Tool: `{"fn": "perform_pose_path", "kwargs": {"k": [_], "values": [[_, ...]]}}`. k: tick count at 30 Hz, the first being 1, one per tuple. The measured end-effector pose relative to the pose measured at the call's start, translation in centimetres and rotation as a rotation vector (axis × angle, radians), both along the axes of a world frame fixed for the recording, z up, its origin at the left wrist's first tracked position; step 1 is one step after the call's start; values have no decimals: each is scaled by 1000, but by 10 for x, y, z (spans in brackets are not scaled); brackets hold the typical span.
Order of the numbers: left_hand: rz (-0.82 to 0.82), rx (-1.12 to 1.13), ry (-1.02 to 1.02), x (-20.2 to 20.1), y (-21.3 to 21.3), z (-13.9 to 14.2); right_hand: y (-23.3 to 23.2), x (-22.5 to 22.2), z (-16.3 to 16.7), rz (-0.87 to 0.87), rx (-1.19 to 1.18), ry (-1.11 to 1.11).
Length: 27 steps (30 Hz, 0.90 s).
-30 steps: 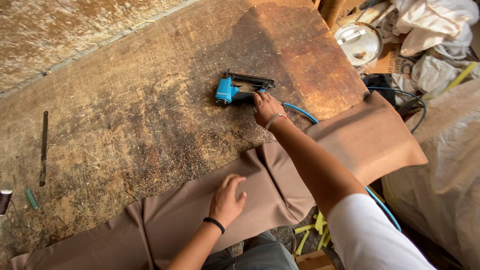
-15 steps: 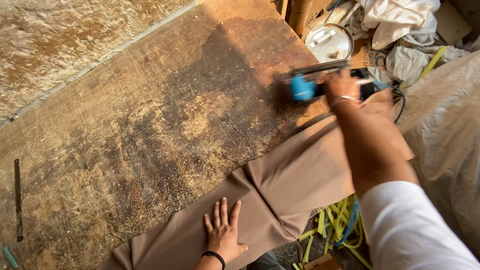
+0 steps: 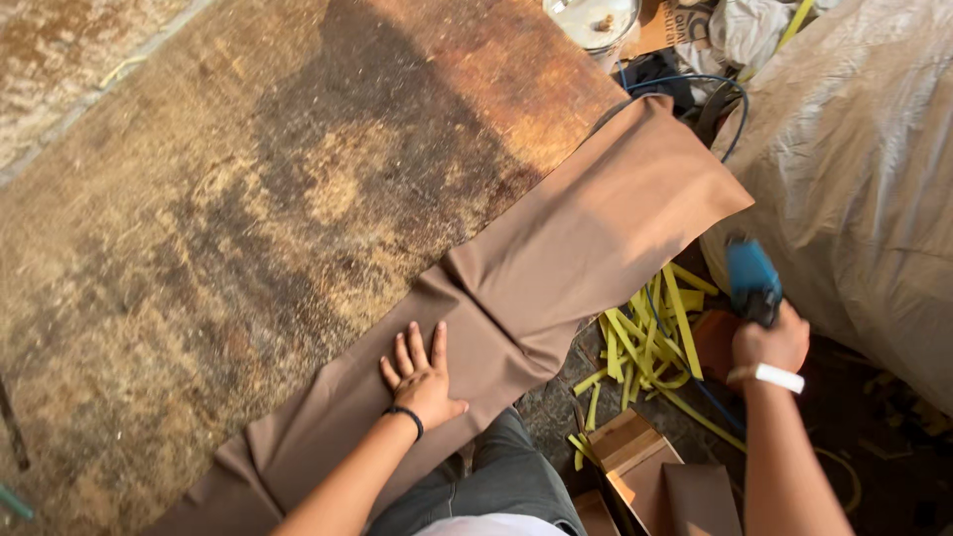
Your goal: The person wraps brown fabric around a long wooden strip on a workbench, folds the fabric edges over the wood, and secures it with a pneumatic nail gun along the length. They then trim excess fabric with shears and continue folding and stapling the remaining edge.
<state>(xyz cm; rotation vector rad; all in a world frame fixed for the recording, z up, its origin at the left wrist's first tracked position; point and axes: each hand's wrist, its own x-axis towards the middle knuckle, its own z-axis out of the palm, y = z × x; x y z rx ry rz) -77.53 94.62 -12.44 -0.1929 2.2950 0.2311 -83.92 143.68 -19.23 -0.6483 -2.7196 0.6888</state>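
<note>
A long strip of brown fabric (image 3: pixel 556 258) lies diagonally along the near edge of a worn wooden workbench (image 3: pixel 248 199). My left hand (image 3: pixel 422 375) rests flat on the fabric, fingers spread, a dark band on its wrist. My right hand (image 3: pixel 769 342) is off the bench to the right, low over the floor, gripping a blue pneumatic staple gun (image 3: pixel 751 278) with a thin blue hose trailing from it. A white band sits on that wrist.
Yellow strips (image 3: pixel 650 337) litter the floor below the bench edge. A large grey-covered bulk (image 3: pixel 864 169) stands at right. A round metal dish (image 3: pixel 593 20) and crumpled cloths lie at the top. Brown boxes (image 3: pixel 645 471) sit by my knees.
My right hand has carried the blue staple gun off the bench top, to the right and down toward the floor. My left hand stays flat on the fabric.
</note>
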Motion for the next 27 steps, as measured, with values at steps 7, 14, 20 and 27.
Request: {"fn": "perform_pose_path", "kwargs": {"k": [7,14,20,27], "values": [[35,134,139,40,-28,-1,-127,212,-2,-64,-555,-281],[169,321,594,164,-132,1,-290,306,41,434,-648,-577],[456,186,712,378,-325,1,-449,414,71,736,-1009,-345],[543,-29,510,531,-471,1,-578,536,74,498,-1056,-282]]}}
